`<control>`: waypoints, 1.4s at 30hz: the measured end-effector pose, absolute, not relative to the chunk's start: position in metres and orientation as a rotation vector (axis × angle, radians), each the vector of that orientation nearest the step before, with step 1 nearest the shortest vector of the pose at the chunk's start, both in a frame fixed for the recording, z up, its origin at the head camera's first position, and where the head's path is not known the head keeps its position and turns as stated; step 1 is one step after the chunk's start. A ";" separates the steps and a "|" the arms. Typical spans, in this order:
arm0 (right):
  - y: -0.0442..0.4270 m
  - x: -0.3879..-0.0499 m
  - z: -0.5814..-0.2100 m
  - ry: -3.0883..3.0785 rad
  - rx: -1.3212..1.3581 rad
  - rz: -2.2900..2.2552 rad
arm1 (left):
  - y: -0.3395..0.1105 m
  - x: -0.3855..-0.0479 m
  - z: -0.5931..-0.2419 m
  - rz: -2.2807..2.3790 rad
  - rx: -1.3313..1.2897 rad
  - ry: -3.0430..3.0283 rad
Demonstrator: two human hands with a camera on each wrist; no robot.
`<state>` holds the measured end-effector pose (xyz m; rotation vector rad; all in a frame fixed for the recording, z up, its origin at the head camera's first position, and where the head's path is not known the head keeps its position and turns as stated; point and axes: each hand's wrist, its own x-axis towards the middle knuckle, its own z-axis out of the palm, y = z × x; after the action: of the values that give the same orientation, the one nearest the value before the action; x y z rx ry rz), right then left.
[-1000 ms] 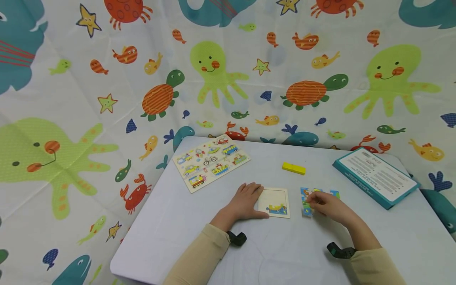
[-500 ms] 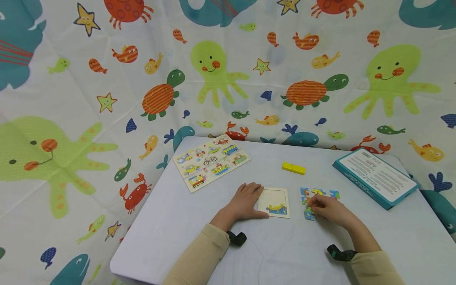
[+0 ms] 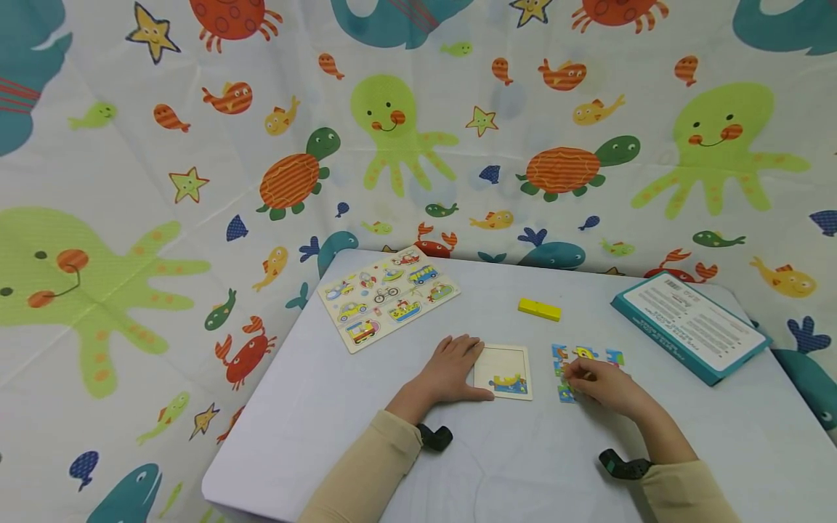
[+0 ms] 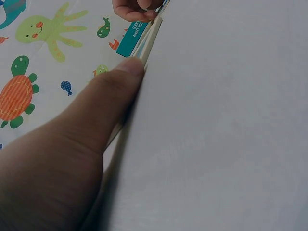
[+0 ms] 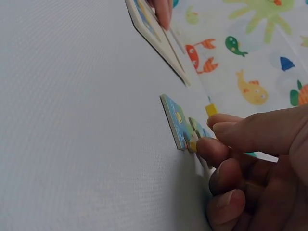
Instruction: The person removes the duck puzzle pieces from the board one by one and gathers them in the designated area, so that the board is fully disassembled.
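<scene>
A shallow square wooden puzzle tray (image 3: 500,359) lies on the table, with joined jigsaw pieces (image 3: 510,383) in its lower right part. My left hand (image 3: 447,374) rests along the tray's left side, its thumb (image 4: 115,91) at the near edge. To the right lies a cluster of loose jigsaw pieces (image 3: 584,352). My right hand (image 3: 604,381) is low over this cluster, fingers curled, thumb and forefinger close to the pieces. A blue jigsaw piece (image 5: 174,120) shows just beyond the fingertips in the right wrist view. Whether they pinch a piece cannot be made out.
A wooden vehicle puzzle board (image 3: 389,298) lies at the back left of the white table (image 3: 314,428). Behind the tray is a yellow block (image 3: 539,309). A teal box (image 3: 692,327) lies at the back right. A sea-animal curtain (image 3: 418,145) hangs behind.
The lowest loose jigsaw piece has shifted slightly right and toward me beneath my right hand, then stayed almost in place. My left hand and the tray have not moved.
</scene>
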<state>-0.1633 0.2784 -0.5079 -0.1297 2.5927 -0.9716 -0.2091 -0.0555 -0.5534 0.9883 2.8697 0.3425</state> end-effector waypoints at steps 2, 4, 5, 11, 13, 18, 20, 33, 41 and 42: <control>0.278 -0.163 -0.507 2.592 -0.129 -0.972 | -0.055 -0.209 -0.553 0.337 0.989 2.869; 0.278 -0.164 -0.506 2.597 -0.126 -0.969 | -0.055 -0.209 -0.554 0.333 0.991 2.870; 0.277 -0.165 -0.506 2.600 -0.122 -0.967 | -0.055 -0.209 -0.554 0.332 0.992 2.871; 0.269 -0.170 -0.502 2.612 -0.143 -0.938 | -0.055 -0.209 -0.555 0.342 0.994 2.876; 0.265 -0.172 -0.500 2.607 -0.168 -0.941 | -0.055 -0.209 -0.555 0.348 0.994 2.874; 0.252 -0.180 -0.496 2.598 -0.222 -0.968 | -0.055 -0.209 -0.554 0.358 0.984 2.866; 0.247 -0.182 -0.495 2.598 -0.242 -0.978 | -0.054 -0.209 -0.553 0.351 0.984 2.867; 0.206 -0.191 -0.499 2.545 -0.277 -1.014 | -0.055 -0.209 -0.553 0.354 0.988 2.871; 0.189 -0.197 -0.505 2.517 -0.340 -1.019 | -0.055 -0.211 -0.556 0.328 1.000 2.888; 0.188 -0.198 -0.506 2.513 -0.353 -1.019 | -0.056 -0.211 -0.556 0.329 1.001 2.888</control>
<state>-0.1978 0.1879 -0.5058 -0.3528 2.5128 -1.0191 -0.2110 -0.0555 -0.5563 1.0013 2.8877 0.3289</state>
